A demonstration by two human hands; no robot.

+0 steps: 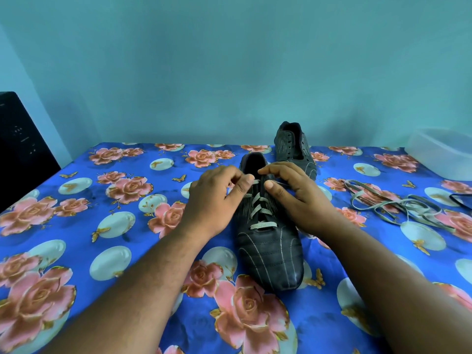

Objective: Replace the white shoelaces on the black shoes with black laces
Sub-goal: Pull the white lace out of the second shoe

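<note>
- My two hands meet at the top of the near black shoe (268,249), centre of the frame; both pinch the white lace (259,209) near the upper eyelets, left hand (217,200) and right hand (298,198) curled closed on it.
- A second black shoe (296,149), unlaced, stands just behind, partly hidden by my right hand.
- One loose pale lace (393,203) lies tangled at right on the floral table (102,200).
- One black lace (459,200) peeks in at the right edge.
- One clear tub (444,152) sits upper right; a black box (20,144) at left.
</note>
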